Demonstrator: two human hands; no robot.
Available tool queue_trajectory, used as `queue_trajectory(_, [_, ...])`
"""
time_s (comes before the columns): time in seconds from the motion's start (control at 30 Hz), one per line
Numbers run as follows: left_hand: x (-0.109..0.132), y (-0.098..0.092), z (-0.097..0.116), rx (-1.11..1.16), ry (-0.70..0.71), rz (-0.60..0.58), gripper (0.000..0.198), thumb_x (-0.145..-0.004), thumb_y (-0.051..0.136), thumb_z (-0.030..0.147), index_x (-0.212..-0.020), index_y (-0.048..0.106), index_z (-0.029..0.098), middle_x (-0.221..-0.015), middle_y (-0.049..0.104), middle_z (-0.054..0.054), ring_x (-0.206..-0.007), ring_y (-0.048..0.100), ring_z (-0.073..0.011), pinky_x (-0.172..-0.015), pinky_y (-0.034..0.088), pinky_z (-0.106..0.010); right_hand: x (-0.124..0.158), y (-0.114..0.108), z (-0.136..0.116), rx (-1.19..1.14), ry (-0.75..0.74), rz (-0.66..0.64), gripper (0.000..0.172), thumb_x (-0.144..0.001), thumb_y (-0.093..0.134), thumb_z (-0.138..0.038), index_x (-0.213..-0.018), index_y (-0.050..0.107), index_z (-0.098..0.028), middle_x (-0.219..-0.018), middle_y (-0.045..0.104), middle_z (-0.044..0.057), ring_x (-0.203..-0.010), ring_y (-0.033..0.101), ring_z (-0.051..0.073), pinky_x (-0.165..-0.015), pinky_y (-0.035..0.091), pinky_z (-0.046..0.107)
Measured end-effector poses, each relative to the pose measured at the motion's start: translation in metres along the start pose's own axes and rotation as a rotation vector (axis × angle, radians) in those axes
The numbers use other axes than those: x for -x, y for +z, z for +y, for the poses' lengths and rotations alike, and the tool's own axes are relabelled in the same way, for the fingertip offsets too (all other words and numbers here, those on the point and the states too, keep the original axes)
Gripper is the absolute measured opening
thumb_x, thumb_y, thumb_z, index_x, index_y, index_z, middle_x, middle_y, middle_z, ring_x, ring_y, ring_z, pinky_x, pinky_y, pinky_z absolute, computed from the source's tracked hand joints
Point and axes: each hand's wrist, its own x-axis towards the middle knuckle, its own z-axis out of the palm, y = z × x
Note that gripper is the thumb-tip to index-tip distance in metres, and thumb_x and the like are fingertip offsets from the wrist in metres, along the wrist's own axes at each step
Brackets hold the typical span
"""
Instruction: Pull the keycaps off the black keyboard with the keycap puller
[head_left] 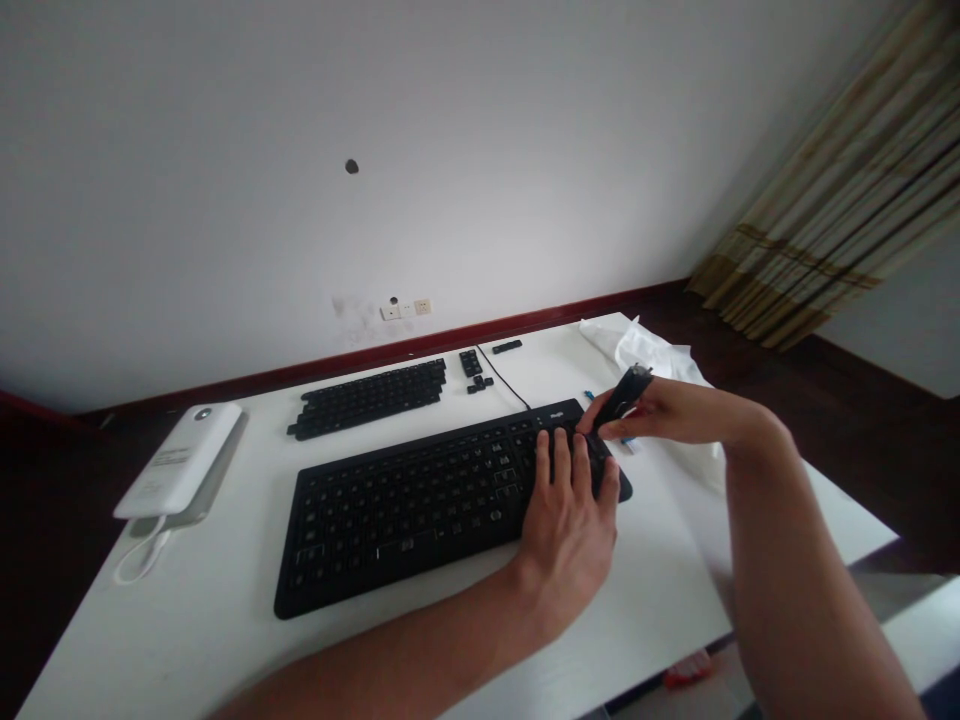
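The keyboard (420, 500) lies on the table (225, 620) before you. Behind it: block of loose keys (367, 398), smaller key cluster (474, 368) to its right. Power bank (180, 460) at your left, wrapper (645, 350) far right. Your left hand (570, 510) rests on the keyboard's right end; right hand (664, 412), tool (624, 390) in it, just behind.

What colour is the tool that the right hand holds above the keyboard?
Black. The head view shows the tool in the right hand, above the keyboard.

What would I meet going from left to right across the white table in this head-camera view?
First the white power bank → black keyboard → left hand, resting flat on the keyboard's right end → right hand, gripping a black tool.
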Motion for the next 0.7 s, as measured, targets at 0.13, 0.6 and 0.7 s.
queue_trajectory(0.13, [0.0, -0.005, -0.001, -0.016, -0.006, 0.001, 0.055, -0.101, 0.052, 0.039, -0.151, 0.055, 0.016, -0.158, 0.05, -0.021, -0.15, 0.042, -0.0407, -0.126, 0.026, -0.063, -0.001, -0.006, 0.01, 0.011, 0.01, -0.012, 0.04, -0.09, 0.071, -0.063, -0.113, 0.079, -0.031, -0.103, 0.077, 0.007, -0.094, 0.068, 0.03, -0.084, 0.057, 0.042])
queue_trajectory(0.6, [0.0, -0.011, -0.004, -0.01, 0.007, 0.018, 0.054, -0.102, 0.05, 0.038, -0.15, 0.056, 0.015, -0.156, 0.051, -0.023, -0.145, 0.046, -0.0426, -0.127, 0.026, -0.062, 0.001, -0.01, 0.018, -0.149, 0.051, -0.006, 0.049, -0.085, 0.079, -0.061, -0.114, 0.081, -0.022, -0.115, 0.076, 0.009, -0.105, 0.07, 0.028, -0.094, 0.059, 0.04])
queue_trajectory(0.7, [0.0, -0.01, -0.004, 0.004, 0.007, 0.022, 0.055, -0.101, 0.052, 0.038, -0.15, 0.056, 0.014, -0.156, 0.05, -0.023, -0.146, 0.045, -0.0427, -0.127, 0.024, -0.062, 0.001, -0.011, 0.021, -0.18, 0.056, -0.001, 0.05, -0.083, 0.08, -0.062, -0.113, 0.081, -0.022, -0.117, 0.076, 0.01, -0.108, 0.07, 0.029, -0.096, 0.058, 0.04])
